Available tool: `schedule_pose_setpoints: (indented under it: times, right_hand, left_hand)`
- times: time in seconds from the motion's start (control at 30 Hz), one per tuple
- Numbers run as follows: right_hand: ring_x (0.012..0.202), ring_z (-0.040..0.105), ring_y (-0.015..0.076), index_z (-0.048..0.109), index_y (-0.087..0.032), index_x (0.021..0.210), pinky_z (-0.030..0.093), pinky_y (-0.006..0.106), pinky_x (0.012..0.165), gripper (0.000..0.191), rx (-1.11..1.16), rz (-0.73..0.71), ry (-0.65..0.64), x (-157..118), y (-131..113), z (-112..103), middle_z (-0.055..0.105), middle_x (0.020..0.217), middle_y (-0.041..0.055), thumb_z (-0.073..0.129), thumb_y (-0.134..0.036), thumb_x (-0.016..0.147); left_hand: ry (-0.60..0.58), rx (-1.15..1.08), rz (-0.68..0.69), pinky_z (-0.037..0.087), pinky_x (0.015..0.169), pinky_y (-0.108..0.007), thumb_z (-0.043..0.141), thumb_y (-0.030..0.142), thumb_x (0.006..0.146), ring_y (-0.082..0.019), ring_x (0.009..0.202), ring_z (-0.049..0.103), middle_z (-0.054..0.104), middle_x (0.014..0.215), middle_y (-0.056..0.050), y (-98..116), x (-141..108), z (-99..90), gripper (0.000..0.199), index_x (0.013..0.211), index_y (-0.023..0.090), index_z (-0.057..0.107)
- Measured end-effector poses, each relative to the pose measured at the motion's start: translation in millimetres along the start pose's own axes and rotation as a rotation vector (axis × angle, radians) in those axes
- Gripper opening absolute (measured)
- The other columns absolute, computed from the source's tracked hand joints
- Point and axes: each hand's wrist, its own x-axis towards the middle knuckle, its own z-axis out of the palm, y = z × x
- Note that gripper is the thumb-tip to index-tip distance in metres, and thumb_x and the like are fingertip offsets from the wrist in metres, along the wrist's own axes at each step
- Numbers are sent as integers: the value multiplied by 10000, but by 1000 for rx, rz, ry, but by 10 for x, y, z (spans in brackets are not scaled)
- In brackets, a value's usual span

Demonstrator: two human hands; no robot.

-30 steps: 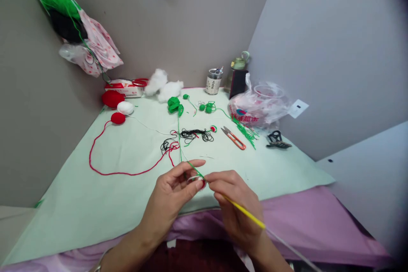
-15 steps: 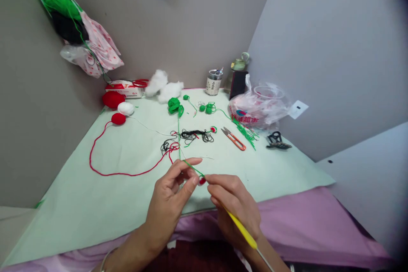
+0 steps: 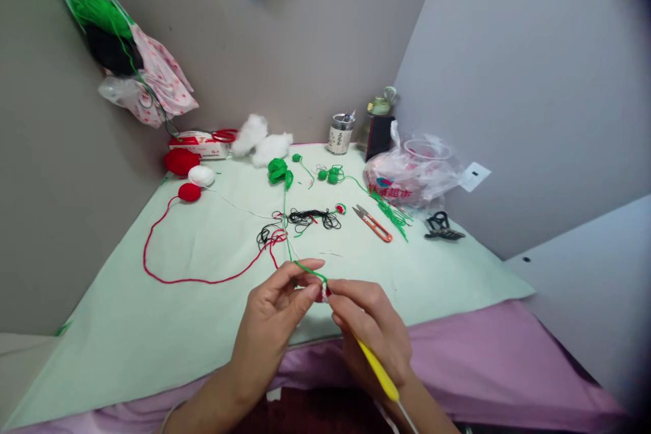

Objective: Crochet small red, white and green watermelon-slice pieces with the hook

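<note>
Yellow-handled crochet hook: long axis slanting from the lower right up and leftward to the fingertips; rear shaft cut off at the lower edge.

Right hand: grip closed around the hook; fingertips just beside the right edge of the crocheted piece.

Left hand: grip pinched, thumb against fingers, on the crocheted piece; forefinger extended, green yarn running across to the work.

Red-and-white crocheted piece: between the two sets of fingertips, right of the left thumb, above and left of the hook handle; held by the left, right fingers close against it.

Hidden: hook tip, behind fingers and work. Full outline of the piece: cannot tell, mostly covered.

Beyond, on the pale green-covered tabletop: black yarn tangle; orange-handled thread snips; small red, white and green round; green yarn bundle; red yarn ball, strand trailing toward the tangle.
</note>
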Motion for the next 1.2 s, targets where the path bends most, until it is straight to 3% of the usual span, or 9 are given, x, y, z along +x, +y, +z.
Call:
schedule_pose_setpoints:
  times: [0.17,0.33,0.47,0.57,0.77,0.87,1.03,1.1,1.2]
  right_hand:
    - [964,775,232,701,-163,1250,665,337,780,315,2,-22,42,-22,8,41,796,1050,159,588,-56,976]
    - [991,763,233,669,-187,1339,665,347,772,398,11,35,53,-79,-13,125,783,1095,155,590,-42,976]
    - [966,760,225,678,-188,1328,661,331,751,400,29,82,95,-87,-27,199,777,1081,146,595,-31,969]
    - [967,746,214,690,-190,1316,656,320,761,390,42,91,87,-79,-23,201,759,1067,131,588,-29,976]
    - [991,737,214,742,-225,1269,647,313,813,382,16,-13,18,-21,31,63,736,1054,95,670,-33,947]
    - [929,741,190,745,-255,1229,634,298,758,328,310,168,-14,50,54,-21,754,1025,71,589,-69,1009]
    - [757,690,152,775,-250,1036,587,284,695,216,707,563,71,99,58,-82,734,887,30,573,-176,1052]
    - [731,682,145,781,-255,1014,582,281,678,205,795,602,88,105,47,-60,734,904,28,584,-215,1055]
    - [873,734,182,803,-259,1008,611,312,790,175,741,553,78,137,15,-2,765,949,45,633,-222,1033]
  left_hand:
    - [22,22,25,596,849,-292,907,349,775,-208,912,713,750,972,-45,49,-22,36,275,1022,246,842]
    - [101,165,178,577,882,-306,835,274,846,-208,935,696,758,1100,-63,-23,-12,57,133,977,254,826]
    - [153,233,264,545,925,-304,815,227,861,-190,913,675,758,1027,-37,-89,27,45,149,1003,270,810]
    - [117,112,142,541,883,-272,850,237,827,-167,870,669,717,892,-1,-68,39,48,267,1086,266,795]
    - [-162,-286,-268,515,717,-229,908,320,772,-113,707,598,646,799,19,75,40,45,468,1209,211,781]
    - [-178,-317,-319,484,668,-220,928,308,743,-106,684,562,640,792,10,106,70,-21,491,1201,193,795]
    - [-162,-190,-205,449,692,-221,900,309,785,-105,693,555,633,764,20,96,98,-110,317,1080,212,838]
    - [-173,-171,-172,448,717,-224,888,318,802,-113,727,564,638,782,19,81,87,-94,294,1079,231,843]
    - [-193,-169,-162,465,765,-239,876,320,820,-131,787,585,661,834,11,42,61,-49,307,1119,261,838]
